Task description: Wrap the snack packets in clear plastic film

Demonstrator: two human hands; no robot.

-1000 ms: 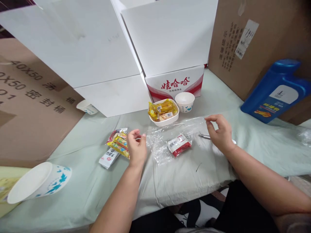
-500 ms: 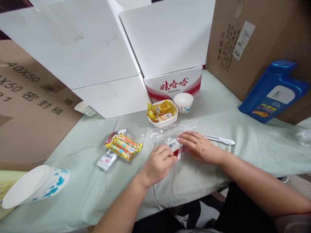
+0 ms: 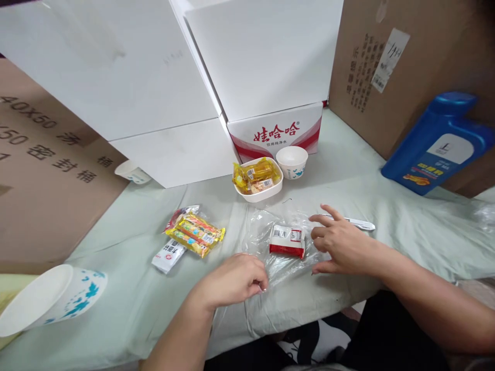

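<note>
The red-and-white packet (image 3: 286,241) lies on crumpled clear plastic (image 3: 259,232) between my hands. My right hand (image 3: 342,247) is spread loose, gripping nothing; my left hand (image 3: 237,278) curls, whether pinching plastic I can't tell. Smoothing wrinkles outward gently seems wise.

Soft, fairly even light fills the scene, leaving the right-hand cardboard box (image 3: 429,67) shaded. Small glints speckle the clear plastic film (image 3: 260,221). Wide-angle distortion stretches the left-edge paper cup (image 3: 82,296).
</note>
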